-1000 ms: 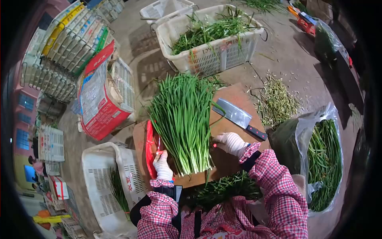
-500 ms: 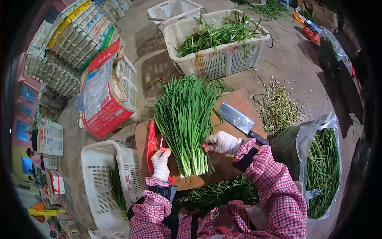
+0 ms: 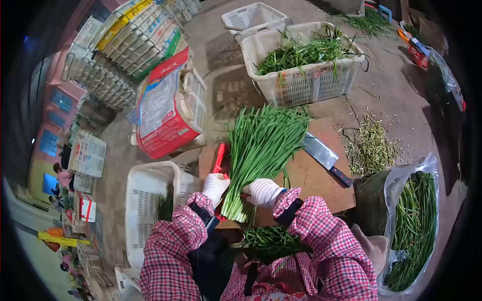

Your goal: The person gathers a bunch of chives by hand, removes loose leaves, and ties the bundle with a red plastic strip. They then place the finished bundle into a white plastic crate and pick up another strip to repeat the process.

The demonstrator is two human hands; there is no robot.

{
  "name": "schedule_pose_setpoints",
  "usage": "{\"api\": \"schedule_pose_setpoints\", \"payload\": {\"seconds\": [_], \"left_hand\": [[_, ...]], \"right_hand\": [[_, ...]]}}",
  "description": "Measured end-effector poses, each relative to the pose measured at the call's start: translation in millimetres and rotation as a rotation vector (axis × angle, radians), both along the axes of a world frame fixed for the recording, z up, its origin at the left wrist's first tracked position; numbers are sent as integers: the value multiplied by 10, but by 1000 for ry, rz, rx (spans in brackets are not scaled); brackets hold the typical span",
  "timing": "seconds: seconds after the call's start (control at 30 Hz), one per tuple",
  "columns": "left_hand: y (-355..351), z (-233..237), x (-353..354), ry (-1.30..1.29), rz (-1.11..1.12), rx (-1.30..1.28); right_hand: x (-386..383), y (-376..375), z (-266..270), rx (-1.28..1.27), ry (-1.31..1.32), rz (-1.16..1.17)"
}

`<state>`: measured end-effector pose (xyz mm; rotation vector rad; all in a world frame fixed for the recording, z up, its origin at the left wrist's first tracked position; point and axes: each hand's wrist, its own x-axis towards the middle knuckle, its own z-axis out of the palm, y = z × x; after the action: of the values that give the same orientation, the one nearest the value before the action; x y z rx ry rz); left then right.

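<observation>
A thick bunch of garlic chives (image 3: 261, 150) lies on a brown board (image 3: 316, 175), its pale cut ends towards me and its leaves fanned out away. My left hand (image 3: 216, 186), in a whitish glove, is closed at the left side of the stems, with a red tie (image 3: 225, 176) at its fingertips. Further red strips (image 3: 219, 158) lie just beyond it. My right hand (image 3: 263, 192), gloved too, is closed against the right side of the lower stems; its fingertips are partly hidden. A cleaver (image 3: 321, 153) with a dark handle rests right of the leaves.
A white crate (image 3: 301, 90) of loose greens stands beyond the board. Another white crate (image 3: 133, 200) is at left, near a red-and-white sack (image 3: 165, 125). Cut stem pieces (image 3: 374, 145) litter the floor at right, beside a clear plastic bag (image 3: 389, 200) of chives.
My right hand has closed in on the stems, bringing both hands nearer together. The bunch now slants, its leaf tips leaning right. The whole view has shifted.
</observation>
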<state>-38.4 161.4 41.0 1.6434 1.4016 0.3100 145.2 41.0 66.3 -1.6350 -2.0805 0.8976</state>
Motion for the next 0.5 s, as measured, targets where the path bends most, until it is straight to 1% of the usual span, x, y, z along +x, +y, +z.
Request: {"api": "schedule_pose_setpoints", "payload": {"seconds": [0.03, 0.07, 0.1, 0.13, 0.17, 0.23, 0.27, 0.3, 0.37, 0.4, 0.43, 0.5], "left_hand": [[-26, -23, -24, 19, 25, 21], [-11, -119, -29, 80, 106, 51], [-26, -208, -37, 140, 187, 80], [-124, -160, -50, -16, 245, 9], [-47, -482, -180, -97, 274, -15], [-146, -485, -58, 117, 360, 190], [-348, -137, 113, 293, 343, 266], [-400, -216, 169, 202, 438, 301], [-418, -360, 124, 346, 345, 562], [-442, -403, 145, 323, 372, 622], [-453, -430, 130, 241, 368, 671], [-469, -492, 103, 155, 431, 617]], "right_hand": [[-89, -33, -56, 0, -4, -26], [-170, -75, -137, 3, 2, -16], [-240, -122, -228, 63, 116, -133], [-299, -167, -276, 122, 229, -251], [-350, -201, -326, 126, 231, -243], [-439, -256, -372, 158, 307, -417], [-462, -284, -410, 165, 364, -438], [-481, -313, -457, 171, 365, -434], [-485, -325, -566, 203, 337, -425], [-456, -277, -531, 151, 160, -339], [-442, -275, -498, 155, 157, -336], [-420, -363, -373, 214, -23, -248]]}}
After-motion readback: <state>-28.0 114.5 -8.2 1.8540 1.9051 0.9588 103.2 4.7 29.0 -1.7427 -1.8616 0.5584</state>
